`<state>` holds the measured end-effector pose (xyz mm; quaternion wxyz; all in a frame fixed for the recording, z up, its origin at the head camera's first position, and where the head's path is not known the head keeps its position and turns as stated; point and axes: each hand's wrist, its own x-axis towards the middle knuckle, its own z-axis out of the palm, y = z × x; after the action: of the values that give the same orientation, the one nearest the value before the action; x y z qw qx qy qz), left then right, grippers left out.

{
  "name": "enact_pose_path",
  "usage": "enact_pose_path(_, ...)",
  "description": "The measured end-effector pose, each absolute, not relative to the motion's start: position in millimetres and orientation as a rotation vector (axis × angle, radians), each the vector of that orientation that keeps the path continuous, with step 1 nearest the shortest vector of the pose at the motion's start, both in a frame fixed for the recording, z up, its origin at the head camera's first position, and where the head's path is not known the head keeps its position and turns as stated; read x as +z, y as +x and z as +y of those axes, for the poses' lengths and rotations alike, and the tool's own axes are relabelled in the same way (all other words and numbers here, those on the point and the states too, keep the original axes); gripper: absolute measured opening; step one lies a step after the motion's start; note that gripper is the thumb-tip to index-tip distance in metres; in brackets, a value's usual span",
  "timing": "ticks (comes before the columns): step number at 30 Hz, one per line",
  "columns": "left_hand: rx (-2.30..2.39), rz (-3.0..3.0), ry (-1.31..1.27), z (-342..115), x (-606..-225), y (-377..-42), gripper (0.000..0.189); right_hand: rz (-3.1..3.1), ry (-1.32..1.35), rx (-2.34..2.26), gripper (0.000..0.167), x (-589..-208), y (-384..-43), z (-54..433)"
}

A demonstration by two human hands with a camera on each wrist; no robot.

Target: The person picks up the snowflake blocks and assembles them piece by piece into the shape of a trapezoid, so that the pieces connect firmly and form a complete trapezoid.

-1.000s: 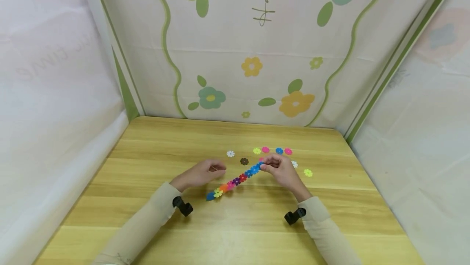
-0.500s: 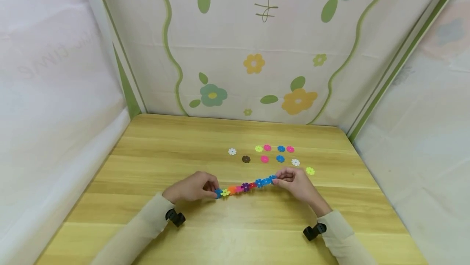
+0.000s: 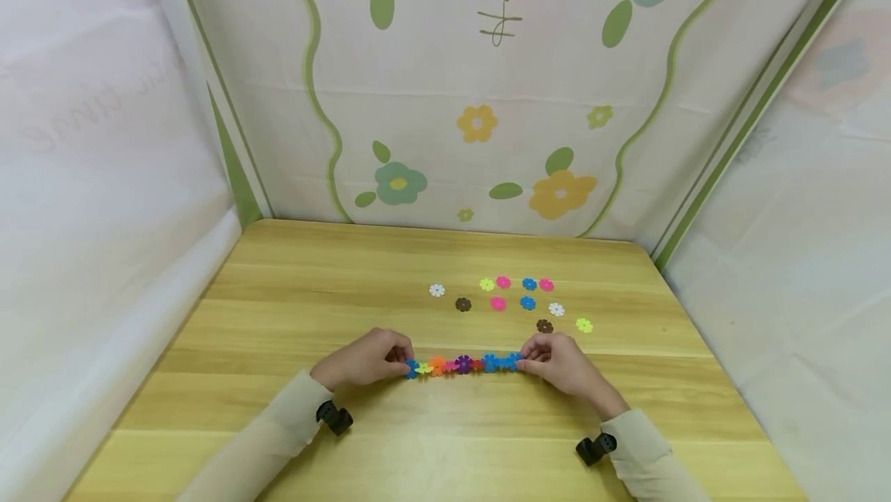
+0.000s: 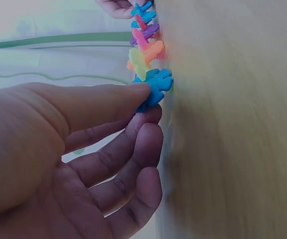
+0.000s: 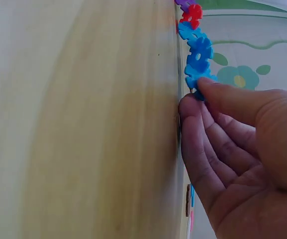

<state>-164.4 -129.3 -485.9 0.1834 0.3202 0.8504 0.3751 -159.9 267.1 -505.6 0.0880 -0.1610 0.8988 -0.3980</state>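
Note:
A chain of interlocking plastic flower discs (image 3: 463, 364) stretches level between both hands, coloured blue, yellow, orange, pink, purple, red and blue from left to right. My left hand (image 3: 367, 359) pinches the blue disc at its left end; in the left wrist view the thumb presses on that blue disc (image 4: 158, 87) against the fingertips. At the other end my right hand (image 3: 562, 363) pinches the last of several blue discs (image 5: 199, 55) between thumb and forefinger. The discs are slotted edge to edge, each turned against its neighbour.
Loose flower discs lie farther back on the wooden table (image 3: 313, 270): white (image 3: 436, 290), brown (image 3: 462, 304), pink (image 3: 498, 304), blue (image 3: 528, 303) and yellow (image 3: 584, 325) ones among them. Another brown disc (image 3: 544, 326) lies just behind the right hand. Printed fabric walls (image 3: 445, 84) enclose the table.
The left hand has come to the chain's free left end and pinched it. The right hand has moved right and toward the person, so the slanted chain now lies level.

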Motion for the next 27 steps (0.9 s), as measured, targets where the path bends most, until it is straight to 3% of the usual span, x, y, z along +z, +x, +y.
enact_pose_path(11,1.071,2.411,0.866,-134,-485,-162,0.007,2.779,-0.539,-0.968,0.010,-485,-177,284)
enact_pose_path(21,1.096,2.400,0.848,-137,-484,-162,0.008,2.925,-0.567,-0.690,0.028,-481,-209,307)
enact_pose_path(27,1.116,2.404,0.828,-138,-487,-163,0.010,2.912,-0.600,-0.651,0.020,-485,-217,308)
